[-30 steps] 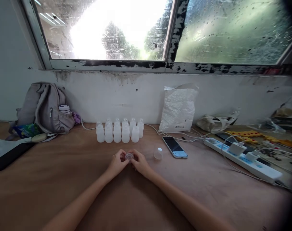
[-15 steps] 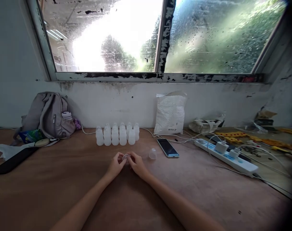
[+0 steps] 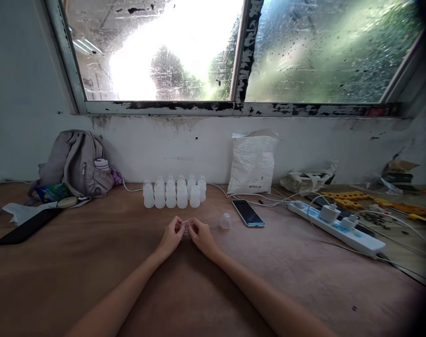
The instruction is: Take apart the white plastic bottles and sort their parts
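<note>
Between the fingertips of both hands is a small clear ring-shaped bottle part [image 3: 186, 228], partly hidden by the fingers. My left hand [image 3: 171, 236] pinches it from the left, while my right hand [image 3: 203, 238] grips its other side. Just right of my right hand, a clear dome-shaped bottle cap [image 3: 225, 221] stands on the table. Beyond the hands, several frosted white baby bottles [image 3: 170, 197] stand upright in rows. At their front right, one shorter bottle [image 3: 195, 197] has no clear top on it.
A phone [image 3: 248, 213] lies right of the cap. Behind it a white plastic bag [image 3: 252, 164] leans against the wall. A power strip [image 3: 339, 229] with plugs and cables runs along the right. On the left are a grey backpack [image 3: 77, 164] and a black flat case [image 3: 28, 228].
The view has shifted slightly, so the scene sits a little further right and higher. My fingers have moved slightly around the clear part, still holding it in both hands.
</note>
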A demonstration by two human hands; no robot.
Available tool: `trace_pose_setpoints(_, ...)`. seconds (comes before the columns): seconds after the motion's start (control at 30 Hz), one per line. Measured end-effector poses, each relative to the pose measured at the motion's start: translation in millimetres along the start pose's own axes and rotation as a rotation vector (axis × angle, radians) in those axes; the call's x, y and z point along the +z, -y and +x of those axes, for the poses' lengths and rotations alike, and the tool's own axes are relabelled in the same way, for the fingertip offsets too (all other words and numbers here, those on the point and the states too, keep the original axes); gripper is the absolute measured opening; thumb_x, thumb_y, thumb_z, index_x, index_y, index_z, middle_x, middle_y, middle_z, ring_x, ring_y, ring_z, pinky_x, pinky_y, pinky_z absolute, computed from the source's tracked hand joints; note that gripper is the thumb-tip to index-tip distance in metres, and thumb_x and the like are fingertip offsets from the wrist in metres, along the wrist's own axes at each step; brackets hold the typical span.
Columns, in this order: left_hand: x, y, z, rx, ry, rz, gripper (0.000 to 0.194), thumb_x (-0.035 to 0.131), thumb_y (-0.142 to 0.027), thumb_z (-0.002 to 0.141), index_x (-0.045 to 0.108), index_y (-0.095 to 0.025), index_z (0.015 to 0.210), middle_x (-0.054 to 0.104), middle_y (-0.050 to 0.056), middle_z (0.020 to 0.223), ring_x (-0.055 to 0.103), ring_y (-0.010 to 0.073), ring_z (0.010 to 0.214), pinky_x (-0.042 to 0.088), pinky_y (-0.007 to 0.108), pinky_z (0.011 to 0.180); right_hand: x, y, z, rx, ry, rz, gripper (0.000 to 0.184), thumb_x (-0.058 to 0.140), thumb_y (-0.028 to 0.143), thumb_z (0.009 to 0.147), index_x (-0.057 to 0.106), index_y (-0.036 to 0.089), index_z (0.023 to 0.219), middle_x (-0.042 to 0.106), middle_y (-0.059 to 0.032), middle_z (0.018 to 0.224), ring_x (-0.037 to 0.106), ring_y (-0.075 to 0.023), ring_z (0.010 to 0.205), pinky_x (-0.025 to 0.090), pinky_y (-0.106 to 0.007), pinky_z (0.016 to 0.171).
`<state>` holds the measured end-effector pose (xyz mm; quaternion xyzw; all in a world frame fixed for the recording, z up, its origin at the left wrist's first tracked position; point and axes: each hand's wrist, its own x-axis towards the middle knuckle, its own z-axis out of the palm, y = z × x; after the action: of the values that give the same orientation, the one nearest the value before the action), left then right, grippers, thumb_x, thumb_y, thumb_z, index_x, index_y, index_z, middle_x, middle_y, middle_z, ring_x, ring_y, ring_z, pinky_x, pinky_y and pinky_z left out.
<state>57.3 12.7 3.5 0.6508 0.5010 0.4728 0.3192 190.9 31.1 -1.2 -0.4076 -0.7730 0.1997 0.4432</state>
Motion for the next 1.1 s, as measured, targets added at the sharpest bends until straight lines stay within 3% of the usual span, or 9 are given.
trace_pose_setpoints(0.2,1.3,2,1,-0.016,-0.018,-0.042,0.023,0.045,-0.038,0.077,0.048,-0.017,0.085,0.059,0.001,0.070,0.050,0.0087,0.046,0.039,0.019,0.042,-1,3,0,-0.010,-0.037,0.036,0.020,0.043,0.022,0.078,0.057,0.016,0.091,0.057,-0.0006,0.063,0.050,-0.0112,0.053,0.037,-0.021,0.053)
trace_pose_setpoints(0.37,-1.4,-4,-1,0.006,0.017,-0.025,0.023,0.044,-0.039,0.078,0.050,-0.017,0.081,0.059,0.001,0.067,0.052,0.0103,0.049,0.040,0.020,0.045,-2,4,-1,-0.046,-0.001,0.015,0.016,0.042,0.020,0.079,0.055,0.016,0.087,0.052,0.0016,0.057,0.047,-0.0108,0.051,0.035,-0.021,0.052)
trace_pose_setpoints(0.63,-2.6,-6,-2,0.050,0.024,0.064,0.018,0.044,-0.035,0.077,0.048,-0.018,0.073,0.057,-0.002,0.060,0.051,0.0100,0.048,0.040,0.021,0.049,-1,1,-1,-0.052,0.031,0.011,0.012,0.042,0.017,0.078,0.054,0.016,0.081,0.058,-0.0009,0.067,0.050,-0.0114,0.057,0.036,-0.021,0.056)
trace_pose_setpoints(0.9,-2.5,1,-1,0.022,-0.016,0.045,0.019,0.046,-0.033,0.076,0.050,-0.018,0.087,0.061,0.001,0.070,0.052,0.0103,0.047,0.039,0.020,0.043,-2,4,0,-0.025,0.021,0.057,0.022,0.041,0.013,0.074,0.054,0.016,0.092,0.057,-0.0002,0.067,0.050,-0.0117,0.058,0.037,-0.021,0.057)
trace_pose_setpoints(1.1,-2.3,4,1,0.083,0.006,0.104,0.014,0.045,-0.027,0.077,0.049,-0.018,0.087,0.060,0.000,0.067,0.052,0.0109,0.049,0.039,0.021,0.046,-1,3,0,-0.047,0.016,0.025,0.024,0.041,0.010,0.070,0.051,0.016,0.091,0.054,0.0009,0.065,0.047,-0.0117,0.056,0.036,-0.022,0.057)
